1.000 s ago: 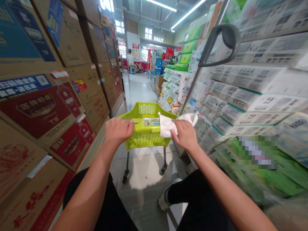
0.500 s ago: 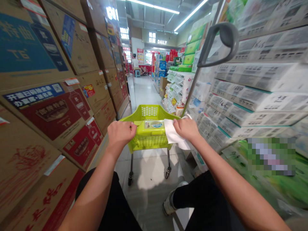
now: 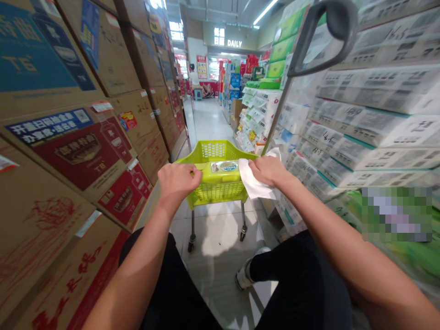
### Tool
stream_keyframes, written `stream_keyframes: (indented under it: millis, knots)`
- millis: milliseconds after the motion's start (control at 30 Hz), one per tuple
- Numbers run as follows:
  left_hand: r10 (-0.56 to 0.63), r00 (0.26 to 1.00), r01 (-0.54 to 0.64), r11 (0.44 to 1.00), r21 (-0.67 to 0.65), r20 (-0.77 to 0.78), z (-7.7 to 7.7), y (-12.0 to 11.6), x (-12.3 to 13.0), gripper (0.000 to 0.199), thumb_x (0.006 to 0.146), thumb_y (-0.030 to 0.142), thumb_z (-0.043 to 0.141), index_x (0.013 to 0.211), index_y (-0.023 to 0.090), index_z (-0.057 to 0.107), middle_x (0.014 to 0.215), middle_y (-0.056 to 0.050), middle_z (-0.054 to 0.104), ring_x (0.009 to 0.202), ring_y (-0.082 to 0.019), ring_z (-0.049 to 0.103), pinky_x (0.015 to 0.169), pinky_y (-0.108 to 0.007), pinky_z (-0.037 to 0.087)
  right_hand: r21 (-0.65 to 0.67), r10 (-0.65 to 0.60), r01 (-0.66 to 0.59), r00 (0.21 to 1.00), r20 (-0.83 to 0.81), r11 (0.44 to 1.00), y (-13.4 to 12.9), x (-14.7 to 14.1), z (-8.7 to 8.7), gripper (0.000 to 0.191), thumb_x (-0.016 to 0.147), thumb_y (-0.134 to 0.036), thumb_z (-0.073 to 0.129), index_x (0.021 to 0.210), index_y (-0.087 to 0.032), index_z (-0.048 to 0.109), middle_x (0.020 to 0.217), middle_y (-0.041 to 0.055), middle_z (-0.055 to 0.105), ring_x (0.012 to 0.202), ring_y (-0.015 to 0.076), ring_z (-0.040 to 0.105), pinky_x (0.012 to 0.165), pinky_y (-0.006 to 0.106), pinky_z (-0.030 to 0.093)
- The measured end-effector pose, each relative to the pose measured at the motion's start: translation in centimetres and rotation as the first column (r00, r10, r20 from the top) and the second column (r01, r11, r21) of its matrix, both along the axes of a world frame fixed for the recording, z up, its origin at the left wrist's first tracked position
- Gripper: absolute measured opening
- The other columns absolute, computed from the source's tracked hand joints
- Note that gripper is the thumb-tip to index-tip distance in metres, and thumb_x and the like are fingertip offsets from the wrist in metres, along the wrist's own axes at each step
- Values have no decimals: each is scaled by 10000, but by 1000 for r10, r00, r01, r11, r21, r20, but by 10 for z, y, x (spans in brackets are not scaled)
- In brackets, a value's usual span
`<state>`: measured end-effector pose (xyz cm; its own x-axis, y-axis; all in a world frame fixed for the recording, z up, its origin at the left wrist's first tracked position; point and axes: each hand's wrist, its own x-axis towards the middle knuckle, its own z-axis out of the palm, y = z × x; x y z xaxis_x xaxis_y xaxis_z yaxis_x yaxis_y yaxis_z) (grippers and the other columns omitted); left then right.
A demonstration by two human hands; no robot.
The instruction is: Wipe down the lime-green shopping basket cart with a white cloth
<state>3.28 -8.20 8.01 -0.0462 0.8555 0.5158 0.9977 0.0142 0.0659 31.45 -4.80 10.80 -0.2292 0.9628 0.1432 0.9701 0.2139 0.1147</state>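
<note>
A lime-green shopping cart (image 3: 215, 195) with perforated basket walls stands in front of me on thin metal legs and casters. My left hand (image 3: 179, 178) is closed over the left end of its handle bar (image 3: 223, 168), which carries a small printed label. On the bar's right end my right hand (image 3: 270, 169) is closed around a white tissue or cloth (image 3: 252, 183), pressing it to the handle. The tissue's loose edge hangs below my fingers. Just beyond my right hand a slanting metal pole (image 3: 277, 114) rises to a grey loop handle (image 3: 325, 41); its lower end is hidden.
Stacked cardboard cartons (image 3: 79, 151) wall the left side closely. On the right are piled white packages (image 3: 357, 137) with handwritten numbers and green packs (image 3: 405, 254) lower down. The tiled aisle (image 3: 209, 119) runs ahead toward a blue stool (image 3: 197, 94) and a person.
The cart and both hands appear slightly higher and further right in view. The grey loop handle looks larger and closer to the top edge. Both hands keep their grip.
</note>
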Motion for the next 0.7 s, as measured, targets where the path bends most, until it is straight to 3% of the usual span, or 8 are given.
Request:
stream_keyframes:
  millis: [100, 167, 233, 333, 400, 500, 600, 700]
  knots:
    - [-1, 1000, 1, 1000, 1, -1, 0, -3, -1, 467, 869, 399, 395, 789, 196, 808, 742, -143, 712, 777, -305, 658, 607, -344, 237, -241, 105, -114, 993, -53, 964, 18, 2, 16, 640, 1061, -486, 220, 1213, -132, 731, 1264, 187, 723, 1127, 311, 690, 868, 363, 478]
    - [3, 1000, -3, 1000, -7, -3, 0, -3, -2, 468, 870, 400, 396, 793, 193, 809, 753, -145, 718, 785, -307, 660, 607, -345, 238, -286, 130, -151, 987, -91, 946, 21, 1, 16, 606, 1062, -483, 237, 1236, -166, 723, 1302, 158, 714, 1152, 297, 681, 884, 354, 476]
    - [15, 1000, -15, 1000, -14, -3, 1, -2, -4, 482, 874, 409, 389, 816, 191, 815, 771, -155, 725, 796, -316, 662, 611, -347, 248, -182, 81, -93, 994, -76, 979, 15, -1, 7, 621, 1059, -465, 227, 1129, -152, 759, 1209, 173, 745, 1076, 309, 699, 846, 370, 468]
    - [23, 1000, -23, 999, -24, -5, 2, -2, -5, 495, 877, 412, 383, 837, 189, 822, 793, -167, 729, 806, -325, 665, 615, -349, 261, 181, -36, 51, 996, -84, 982, -3, -4, -20, 637, 1044, -414, 213, 916, -130, 768, 949, 190, 760, 891, 308, 697, 787, 391, 424]
    - [24, 1000, -24, 999, -36, -2, 3, -2, -6, 494, 876, 412, 383, 831, 191, 822, 793, -166, 729, 805, -326, 667, 613, -350, 263, 396, -4, 52, 993, -119, 917, -14, -5, -42, 569, 1024, -371, 250, 839, -153, 742, 831, 156, 730, 817, 281, 660, 793, 393, 393]
    - [27, 1000, -27, 999, -46, 1, 4, -3, -7, 492, 876, 408, 377, 831, 198, 820, 788, -161, 729, 808, -331, 671, 602, -354, 255, 626, 145, -22, 978, -147, 780, -22, -4, -72, 486, 998, -348, 287, 867, -174, 722, 846, 125, 715, 842, 271, 608, 837, 407, 366]
    - [4, 1000, -5, 999, -45, -11, 3, -3, -7, 483, 875, 403, 373, 826, 209, 813, 780, -150, 732, 807, -330, 673, 591, -358, 241, 723, 230, -36, 958, -171, 689, -24, -4, -83, 480, 1009, -337, 271, 1017, -165, 719, 975, 128, 730, 953, 277, 592, 904, 412, 360]
    - [-24, 999, 23, 999, -40, -21, 1, -1, -5, 477, 876, 418, 377, 803, 211, 801, 769, -138, 729, 797, -323, 671, 587, -357, 233, 616, 105, 29, 978, -180, 787, -23, -5, -68, 465, 1005, -324, 289, 951, -162, 721, 918, 140, 730, 923, 279, 611, 879, 401, 373]
